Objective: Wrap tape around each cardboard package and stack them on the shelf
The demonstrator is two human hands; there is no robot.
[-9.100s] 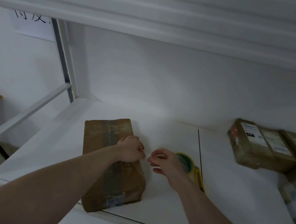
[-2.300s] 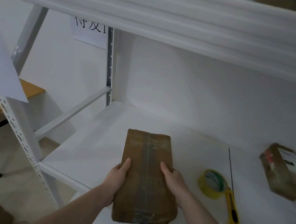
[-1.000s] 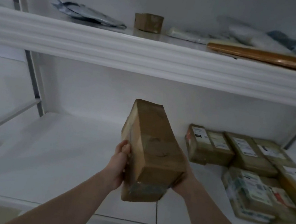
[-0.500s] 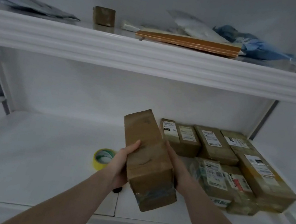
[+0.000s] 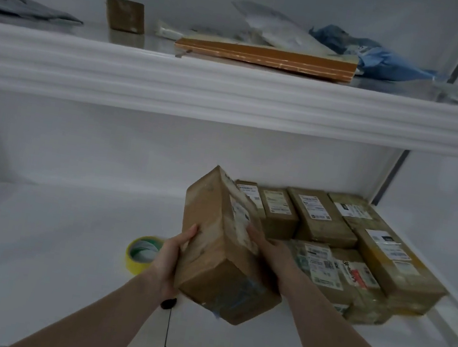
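Both hands, left hand [image 5: 171, 257] and right hand [image 5: 270, 247], are clamping the taped cardboard package [image 5: 220, 250] by its long sides; looking stiff, boxy, moderately light, tape probably slick.

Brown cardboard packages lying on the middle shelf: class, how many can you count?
7 brown cardboard packages: four along the back, one long at the right, two in front. The held brown package may hide more.
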